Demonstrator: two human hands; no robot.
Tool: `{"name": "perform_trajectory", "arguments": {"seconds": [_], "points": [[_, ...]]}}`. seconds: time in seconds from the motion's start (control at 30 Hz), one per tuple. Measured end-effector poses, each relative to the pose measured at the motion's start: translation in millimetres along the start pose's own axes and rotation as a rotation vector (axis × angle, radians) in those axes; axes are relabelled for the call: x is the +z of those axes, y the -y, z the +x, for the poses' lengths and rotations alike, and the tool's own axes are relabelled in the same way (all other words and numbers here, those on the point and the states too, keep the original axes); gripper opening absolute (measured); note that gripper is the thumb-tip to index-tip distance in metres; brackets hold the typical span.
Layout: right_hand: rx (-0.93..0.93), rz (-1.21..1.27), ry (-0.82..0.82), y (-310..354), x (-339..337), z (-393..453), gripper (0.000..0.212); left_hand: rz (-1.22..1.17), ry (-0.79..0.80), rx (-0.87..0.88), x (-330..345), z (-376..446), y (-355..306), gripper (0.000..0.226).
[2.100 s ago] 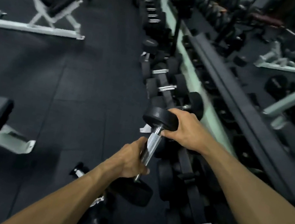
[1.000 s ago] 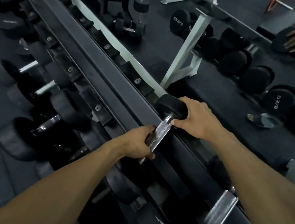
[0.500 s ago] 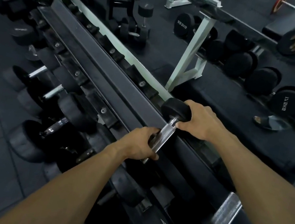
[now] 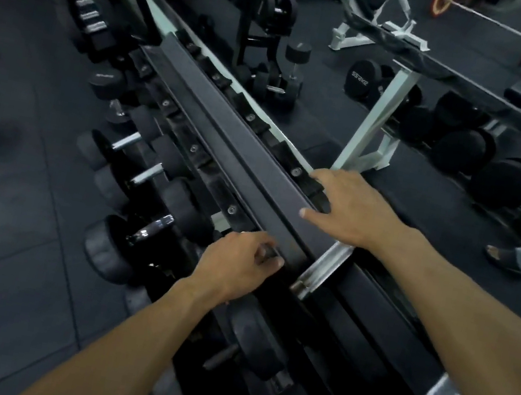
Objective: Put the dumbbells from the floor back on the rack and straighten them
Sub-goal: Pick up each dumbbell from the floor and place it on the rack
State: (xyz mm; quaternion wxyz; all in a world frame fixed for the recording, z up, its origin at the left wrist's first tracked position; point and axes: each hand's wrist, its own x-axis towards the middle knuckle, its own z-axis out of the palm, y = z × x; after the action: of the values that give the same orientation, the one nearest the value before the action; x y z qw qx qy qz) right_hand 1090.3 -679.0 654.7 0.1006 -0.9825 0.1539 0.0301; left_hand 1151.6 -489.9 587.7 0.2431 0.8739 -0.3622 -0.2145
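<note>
The dumbbell [image 4: 322, 265] lies across the rack's top rail [image 4: 229, 129]. The right hand [image 4: 351, 206] rests spread over its far head; the left hand [image 4: 236, 266], loosely curled, grips nothing. Square the handle to the rail.

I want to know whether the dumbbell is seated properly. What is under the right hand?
The right hand lies open over the rack's top rail. A chrome handle emerges below it; the dumbbell's far head is covered.
</note>
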Motion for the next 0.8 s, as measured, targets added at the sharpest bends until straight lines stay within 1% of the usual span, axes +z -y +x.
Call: {"name": "perform_trajectory", "arguments": {"seconds": [0.17,0.43,0.63,0.8], "points": [[-0.183,-0.052,0.067,86.5,20.8,11.4,0.070,0.074,-0.119,-0.089,-24.9,-55.7,59.5,0.044],[-0.398,-0.082,0.225,241.0,92.6,1.2,0.067,0.063,-0.218,-0.355,-33.0,-188.4,178.2,0.046],[-0.553,-0.122,0.336,358.1,171.4,-29.6,0.068,0.010,-0.239,-0.534,-7.2,-298.8,263.5,0.052],[-0.635,-0.185,0.445,425.9,251.4,-64.4,0.068,-0.038,-0.205,-0.667,41.2,-378.8,322.6,0.048]]}}
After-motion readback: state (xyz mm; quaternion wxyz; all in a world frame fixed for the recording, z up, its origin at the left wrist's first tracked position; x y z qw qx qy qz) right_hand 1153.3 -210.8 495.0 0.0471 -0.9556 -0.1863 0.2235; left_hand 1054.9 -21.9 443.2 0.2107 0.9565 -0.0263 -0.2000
